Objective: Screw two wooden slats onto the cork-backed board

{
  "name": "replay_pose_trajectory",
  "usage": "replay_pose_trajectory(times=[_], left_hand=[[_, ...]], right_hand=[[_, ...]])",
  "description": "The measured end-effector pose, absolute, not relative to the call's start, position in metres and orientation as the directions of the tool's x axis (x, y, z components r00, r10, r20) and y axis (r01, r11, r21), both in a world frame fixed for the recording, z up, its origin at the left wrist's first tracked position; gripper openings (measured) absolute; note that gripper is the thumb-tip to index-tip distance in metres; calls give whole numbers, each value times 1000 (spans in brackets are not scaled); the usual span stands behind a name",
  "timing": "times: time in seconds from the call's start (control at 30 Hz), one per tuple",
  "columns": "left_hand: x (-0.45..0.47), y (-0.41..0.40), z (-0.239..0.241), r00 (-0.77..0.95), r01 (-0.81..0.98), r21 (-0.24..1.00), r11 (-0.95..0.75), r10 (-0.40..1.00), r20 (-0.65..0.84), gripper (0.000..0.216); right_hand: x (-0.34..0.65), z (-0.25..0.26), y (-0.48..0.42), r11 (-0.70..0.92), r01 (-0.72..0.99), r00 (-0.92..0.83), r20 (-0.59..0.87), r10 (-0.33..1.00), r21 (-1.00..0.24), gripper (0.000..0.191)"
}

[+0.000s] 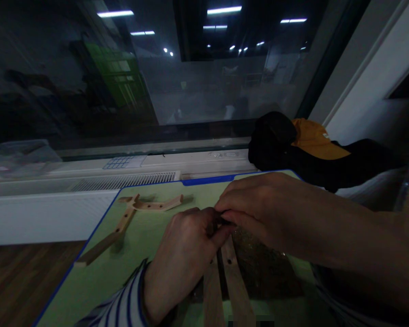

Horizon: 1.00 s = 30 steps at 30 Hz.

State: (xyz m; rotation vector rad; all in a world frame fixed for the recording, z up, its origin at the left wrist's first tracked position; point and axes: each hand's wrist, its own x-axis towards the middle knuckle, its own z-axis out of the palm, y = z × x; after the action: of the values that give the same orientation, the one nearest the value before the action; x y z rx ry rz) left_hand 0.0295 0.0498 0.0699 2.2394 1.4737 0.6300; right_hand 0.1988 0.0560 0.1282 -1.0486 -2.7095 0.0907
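Two pale wooden strips with drilled holes run side by side toward me, close to the front of the table. At their far ends my left hand and my right hand meet, thumbs and fingertips pinched together. Something small and dark shows between the fingertips, too hidden to name. Under and beside the strips lies a dark brown, shiny sheet or bag. A jointed wooden piece with holes and splayed arms rests at the table's left side.
The light green table top has a blue edge. Beyond it are a white radiator and a window sill with a grid-marked paper. A clear plastic bag lies far left. A yellow cap sits on dark cloth at right.
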Motion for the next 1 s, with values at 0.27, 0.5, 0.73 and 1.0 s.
replay_pose_trajectory(times=[0.27,0.5,0.73,1.0], left_hand=[[23,50,65,415,646,682,-344,908,65,20],[28,48,72,360,749,545,-377,922,143,22],[27,49,73,394,731,555,-397,910,133,22],[26,50,72,397,734,542,-410,906,147,17]], right_hand=[[196,123,54,747,664,-725,220,653,-33,17],[200,124,57,740,671,-716,214,664,-50,16],[200,131,53,722,669,-700,177,692,-176,13],[200,128,54,734,658,-713,171,680,-172,17]])
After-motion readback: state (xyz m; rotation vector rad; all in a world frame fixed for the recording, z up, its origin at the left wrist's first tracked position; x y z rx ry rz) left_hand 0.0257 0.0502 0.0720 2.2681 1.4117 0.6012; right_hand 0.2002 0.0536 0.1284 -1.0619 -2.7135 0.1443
